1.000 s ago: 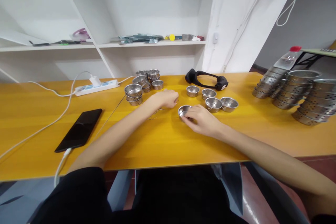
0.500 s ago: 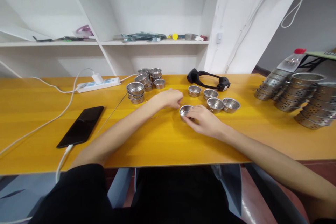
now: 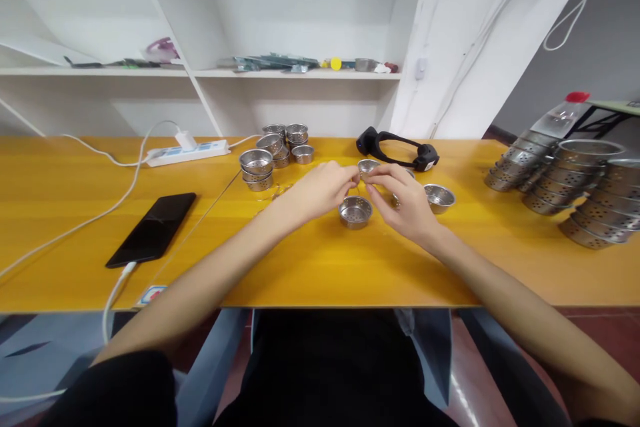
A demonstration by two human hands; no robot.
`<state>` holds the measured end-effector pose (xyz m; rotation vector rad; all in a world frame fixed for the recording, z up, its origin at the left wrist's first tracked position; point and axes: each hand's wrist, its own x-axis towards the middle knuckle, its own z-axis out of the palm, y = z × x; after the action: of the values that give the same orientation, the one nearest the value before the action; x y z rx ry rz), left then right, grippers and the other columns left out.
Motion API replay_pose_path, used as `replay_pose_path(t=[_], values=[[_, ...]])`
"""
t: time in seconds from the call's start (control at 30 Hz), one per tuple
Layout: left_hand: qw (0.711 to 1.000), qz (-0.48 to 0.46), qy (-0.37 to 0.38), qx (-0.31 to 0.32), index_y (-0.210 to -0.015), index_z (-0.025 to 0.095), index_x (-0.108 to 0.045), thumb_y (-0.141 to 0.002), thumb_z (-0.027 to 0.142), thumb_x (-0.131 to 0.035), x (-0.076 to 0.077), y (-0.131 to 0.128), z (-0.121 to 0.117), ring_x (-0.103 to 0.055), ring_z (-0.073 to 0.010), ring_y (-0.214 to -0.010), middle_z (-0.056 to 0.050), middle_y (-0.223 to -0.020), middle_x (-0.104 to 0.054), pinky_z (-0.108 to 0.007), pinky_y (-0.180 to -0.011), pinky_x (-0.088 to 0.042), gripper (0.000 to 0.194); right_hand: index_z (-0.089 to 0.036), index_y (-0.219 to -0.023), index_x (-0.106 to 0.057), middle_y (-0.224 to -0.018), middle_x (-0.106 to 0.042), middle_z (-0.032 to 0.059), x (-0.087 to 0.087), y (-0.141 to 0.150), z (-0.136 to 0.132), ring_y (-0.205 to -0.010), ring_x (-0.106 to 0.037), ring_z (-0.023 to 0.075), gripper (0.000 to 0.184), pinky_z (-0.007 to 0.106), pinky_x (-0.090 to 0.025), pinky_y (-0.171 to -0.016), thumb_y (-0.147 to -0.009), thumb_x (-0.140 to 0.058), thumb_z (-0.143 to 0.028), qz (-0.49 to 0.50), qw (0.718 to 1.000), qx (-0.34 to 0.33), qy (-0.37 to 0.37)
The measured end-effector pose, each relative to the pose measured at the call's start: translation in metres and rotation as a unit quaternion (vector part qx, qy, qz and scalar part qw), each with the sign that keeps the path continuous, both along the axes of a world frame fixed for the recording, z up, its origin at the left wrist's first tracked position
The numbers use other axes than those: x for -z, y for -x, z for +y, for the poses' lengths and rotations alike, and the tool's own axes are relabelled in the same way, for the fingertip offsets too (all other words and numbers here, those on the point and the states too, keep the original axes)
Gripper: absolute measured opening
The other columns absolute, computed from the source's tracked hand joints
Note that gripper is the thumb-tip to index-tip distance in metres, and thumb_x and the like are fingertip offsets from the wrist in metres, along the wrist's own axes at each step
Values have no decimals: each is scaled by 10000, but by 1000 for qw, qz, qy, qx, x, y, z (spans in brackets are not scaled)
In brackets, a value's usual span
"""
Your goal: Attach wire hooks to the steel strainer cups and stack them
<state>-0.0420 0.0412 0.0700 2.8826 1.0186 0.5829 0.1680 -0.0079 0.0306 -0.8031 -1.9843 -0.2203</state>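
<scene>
My left hand is closed, its fingertips pinched together. My right hand is pinched too, with thumb and forefinger close to the left fingertips. Whatever they hold is too small to make out; a thin bit seems to hang between them. Just below stands a perforated metal cup, upright on the table, with neither hand on it. Behind the fingers is another metal cup, and further cups are partly hidden by my right hand. Thin wire pieces lie left of my left hand, partly behind the forearm.
Stacked metal cups stand at the back left and taller stacks at the right, beside a red-capped bottle. A single cup, a black headset-like frame, a phone and a power strip also occupy the table.
My right hand has let go of the near cup and moved up to the left hand's fingertips. The left hand has shifted slightly right, and the near cup stays on the table.
</scene>
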Motion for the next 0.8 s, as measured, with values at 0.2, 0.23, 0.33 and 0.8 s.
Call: replay_pose_path(t=[0.2, 0.23, 0.33, 0.8], values=[[997, -2, -6, -75, -1094, 187, -737, -1105, 278, -418, 33, 3, -13, -750, -257, -905, -112, -1001, -795, -338, -793, -517, 333, -217, -1152, -731, -1101, -733, 119, 11, 2, 4, -1044, -691, 274, 187, 464, -583, -941, -1069, -568, -258, -50, 996, -17, 75], [997, -21, -12, -77, -1103, 189, -731, -1106, 283, -418, 36, 4, -12, -750, -255, -920, -106, -1019, -796, -337, -801, -520, 327, -215, -1176, -726, -1119, -727, 125, 12, 2, 5, -1064, -682, 280, 197, 475, -577, -955, -1069, -567, -262, -55, 996, -11, 72], [993, -64, -39, -91, -1148, 191, -705, -1102, 288, -425, 43, 9, -6, -745, -257, -953, -99, -1074, -797, -349, -835, -527, 300, -209, -1128, -726, -1101, -710, 126, 14, 2, 3, -1041, -662, 271, 181, 466, -569, -937, -1073, -563, -265, -69, 996, -13, 49], [972, -189, 128, -56, -1136, 197, -666, -1030, 197, -482, 48, 13, 3, -747, -216, -1021, -79, -1142, -786, -345, -911, -576, 213, -191, -1073, -797, -1093, -716, 118, 24, 2, 9, -1014, -678, 246, 198, 414, -584, -895, -1050, -601, -195, -131, 979, -60, 147]])
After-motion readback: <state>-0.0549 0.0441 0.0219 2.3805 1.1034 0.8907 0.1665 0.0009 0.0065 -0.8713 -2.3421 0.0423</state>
